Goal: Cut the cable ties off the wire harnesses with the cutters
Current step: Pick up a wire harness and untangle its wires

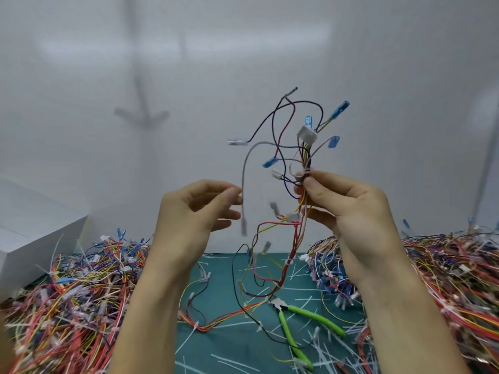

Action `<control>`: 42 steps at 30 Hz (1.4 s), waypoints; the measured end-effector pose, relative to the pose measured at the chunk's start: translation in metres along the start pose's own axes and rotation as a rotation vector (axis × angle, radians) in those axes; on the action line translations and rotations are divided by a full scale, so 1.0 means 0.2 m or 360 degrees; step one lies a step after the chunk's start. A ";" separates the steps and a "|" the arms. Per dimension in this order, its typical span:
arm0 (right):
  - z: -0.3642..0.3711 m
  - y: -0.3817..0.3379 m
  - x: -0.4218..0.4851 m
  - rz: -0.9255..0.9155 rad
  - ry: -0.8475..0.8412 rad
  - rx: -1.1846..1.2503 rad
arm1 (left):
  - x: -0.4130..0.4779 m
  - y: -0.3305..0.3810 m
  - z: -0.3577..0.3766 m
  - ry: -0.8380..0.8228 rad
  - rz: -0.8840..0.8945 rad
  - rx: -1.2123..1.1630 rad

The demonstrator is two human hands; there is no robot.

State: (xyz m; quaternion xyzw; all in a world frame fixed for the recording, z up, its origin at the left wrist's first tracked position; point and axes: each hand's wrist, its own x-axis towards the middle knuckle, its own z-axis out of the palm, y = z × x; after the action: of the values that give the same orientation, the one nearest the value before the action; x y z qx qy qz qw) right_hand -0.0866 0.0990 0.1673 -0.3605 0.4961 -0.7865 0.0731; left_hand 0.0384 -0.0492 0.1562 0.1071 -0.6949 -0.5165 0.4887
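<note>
The right hand [348, 211] is raised in front of the plain white wall [243, 49], thumb and forefinger pinching a loose harness of thin red, yellow, black, purple and grey wires [305, 155]. The pinch sits just below a white plastic cable tie [303, 172] that binds the bundle. Above the tie the wires fan out to a white rectangular connector [307, 134] and several blue-sleeved terminals. Below the hand they trail down until they touch the teal work mat [224, 265].

The left hand [194, 211] hovers beside it at the same height with its fingers loosely curled. Its fingertips are next to a drooping grey wire of the harness (motion blur hides whether they touch or pinch it, so I cannot tell).

The flush cutters with bright green handles [314, 317] lie on the mat below the hands, handles spread apart, held by neither hand. Their metal head lies right beside the harness's lower end.

Thin white cut-off tie strips [237, 324] are scattered over the mat. A tangled multicoloured heap of harnesses [67, 292] lies to the left, and another heap [445, 279] to the right. A white rectangular box [32, 225] stands at the far left behind the left-side pile.
</note>
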 end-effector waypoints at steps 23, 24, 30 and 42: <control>-0.01 0.04 0.03 0.0371 -0.0020 0.0550 | -0.07 0.11 0.12 -0.0757 -0.0076 0.0045; -0.01 0.04 0.03 0.0369 -0.0013 0.0551 | -0.08 0.11 0.13 -0.0706 -0.0049 0.0057; 0.01 0.05 0.02 0.0340 -0.0064 0.0567 | -0.08 0.10 0.18 -0.0525 -0.0018 0.0003; -0.03 0.03 0.01 0.0273 -0.0257 -0.0075 | -0.05 0.09 0.11 -0.0139 -0.0119 -0.0376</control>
State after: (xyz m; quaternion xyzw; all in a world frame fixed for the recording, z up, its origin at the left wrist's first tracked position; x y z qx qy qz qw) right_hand -0.0927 0.1002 0.1621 -0.3806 0.5362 -0.7337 0.1714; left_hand 0.0323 -0.0208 0.1658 0.0521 -0.6454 -0.6169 0.4475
